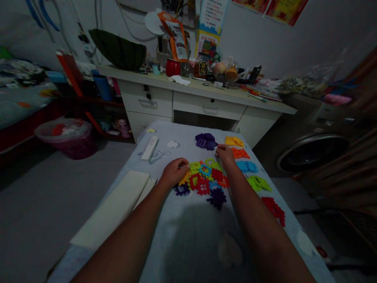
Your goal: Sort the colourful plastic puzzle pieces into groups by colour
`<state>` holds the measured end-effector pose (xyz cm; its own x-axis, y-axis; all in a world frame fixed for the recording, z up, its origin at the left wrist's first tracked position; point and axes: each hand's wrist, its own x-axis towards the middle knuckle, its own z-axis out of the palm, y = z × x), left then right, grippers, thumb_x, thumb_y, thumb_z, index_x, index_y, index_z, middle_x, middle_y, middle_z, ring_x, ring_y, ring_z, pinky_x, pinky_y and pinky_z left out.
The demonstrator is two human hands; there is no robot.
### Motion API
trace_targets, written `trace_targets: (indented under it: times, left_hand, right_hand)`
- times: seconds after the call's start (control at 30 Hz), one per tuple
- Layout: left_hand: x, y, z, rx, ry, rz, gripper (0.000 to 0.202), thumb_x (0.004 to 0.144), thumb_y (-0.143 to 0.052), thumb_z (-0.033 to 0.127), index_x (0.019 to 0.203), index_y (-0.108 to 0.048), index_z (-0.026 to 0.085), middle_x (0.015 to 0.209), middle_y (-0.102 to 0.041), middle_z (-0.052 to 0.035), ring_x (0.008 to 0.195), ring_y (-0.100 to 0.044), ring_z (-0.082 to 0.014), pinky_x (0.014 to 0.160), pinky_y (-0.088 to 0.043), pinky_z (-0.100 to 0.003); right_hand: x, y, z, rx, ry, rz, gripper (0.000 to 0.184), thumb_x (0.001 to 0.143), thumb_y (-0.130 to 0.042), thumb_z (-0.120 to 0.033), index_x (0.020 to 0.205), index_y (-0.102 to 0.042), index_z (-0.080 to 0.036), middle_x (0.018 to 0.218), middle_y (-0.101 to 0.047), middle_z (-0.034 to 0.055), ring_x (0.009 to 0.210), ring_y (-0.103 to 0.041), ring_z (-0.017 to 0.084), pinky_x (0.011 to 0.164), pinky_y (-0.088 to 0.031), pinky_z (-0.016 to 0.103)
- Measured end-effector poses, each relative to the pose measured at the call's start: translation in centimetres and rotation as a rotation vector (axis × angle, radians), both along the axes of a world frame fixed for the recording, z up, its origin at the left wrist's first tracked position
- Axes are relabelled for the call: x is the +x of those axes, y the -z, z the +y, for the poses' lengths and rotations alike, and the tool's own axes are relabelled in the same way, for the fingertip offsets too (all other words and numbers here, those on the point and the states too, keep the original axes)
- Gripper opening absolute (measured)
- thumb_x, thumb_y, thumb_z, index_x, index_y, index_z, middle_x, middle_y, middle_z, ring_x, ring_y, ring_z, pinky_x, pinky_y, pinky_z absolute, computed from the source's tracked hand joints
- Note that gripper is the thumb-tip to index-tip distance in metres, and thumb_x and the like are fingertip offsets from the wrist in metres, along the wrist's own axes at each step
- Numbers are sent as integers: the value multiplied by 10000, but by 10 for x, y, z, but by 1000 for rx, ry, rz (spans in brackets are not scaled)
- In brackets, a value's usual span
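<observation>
Colourful toothed plastic building pieces (203,185) lie in a mixed group between my hands: lime green, red, blue, yellow, orange and dark purple. At its left edge is my left hand (176,171), fingers curled toward the thumb near green and yellow pieces; anything in the fingertips is hidden. My right hand (225,155) is pinched closed between the group and a heap of purple pieces (205,140). Its fingertips come close to that heap's right edge, and what they hold is too small to make out.
Sorted by colour along the table's right side are yellow (234,141), orange (240,153), blue (247,167), green (259,182) and red pieces (274,210). White boards (113,208) and a narrow white box (150,148) lie left. Behind stands a cluttered desk (188,88).
</observation>
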<state>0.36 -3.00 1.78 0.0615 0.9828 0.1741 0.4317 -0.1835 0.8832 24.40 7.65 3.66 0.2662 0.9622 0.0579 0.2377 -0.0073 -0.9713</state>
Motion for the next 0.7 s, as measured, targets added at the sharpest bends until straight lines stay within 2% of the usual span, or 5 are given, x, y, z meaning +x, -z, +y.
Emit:
trace_targets:
  times: [0.13, 0.23, 0.43, 0.57, 0.7]
  left_hand:
    - [0, 0, 0, -2, 16, 19, 269, 799, -546, 412, 903, -659, 191, 879, -702, -33, 832, -642, -192, 765, -495, -306]
    - [-1, 3, 2, 34, 36, 41, 290, 791, -547, 419, 914, -666, 184, 894, -699, -43, 846, -639, -200, 775, -500, -313]
    - [-4, 9, 4, 73, 69, 101, 317, 793, -550, 425, 959, -679, 187, 932, -699, -51, 851, -634, -207, 778, -504, -327]
    - [-5, 11, 4, 82, 63, 81, 332, 795, -551, 443, 958, -681, 186, 918, -700, -48, 866, -641, -213, 782, -509, -328]
    - [-5, 15, 5, 76, 61, 71, 327, 801, -555, 445, 963, -679, 190, 914, -703, -43, 878, -646, -213, 797, -510, -331]
  right_hand:
    - [6, -17, -37, -6, -174, -193, 224, 676, -584, -211, 890, -636, -174, 857, -642, 2, 721, -577, 129, 670, -465, 253]
    - [9, -27, -67, -22, -344, -478, 226, 730, -602, -218, 944, -658, -170, 934, -653, 35, 774, -581, 147, 744, -458, 282]
    - [14, -41, -114, -47, -530, -1033, 320, 801, -620, -228, 1108, -655, -145, 1083, -616, 126, 1030, -552, 241, 943, -390, 359]
    - [17, -50, -141, -78, -643, -1082, 523, 753, -710, -314, 1229, -583, -139, 1199, -565, 144, 1105, -501, 279, 982, -372, 392]
    - [21, -50, -160, -103, -700, -1039, 632, 637, -816, -348, 1186, -572, -153, 1211, -521, 127, 1100, -480, 282, 945, -407, 389]
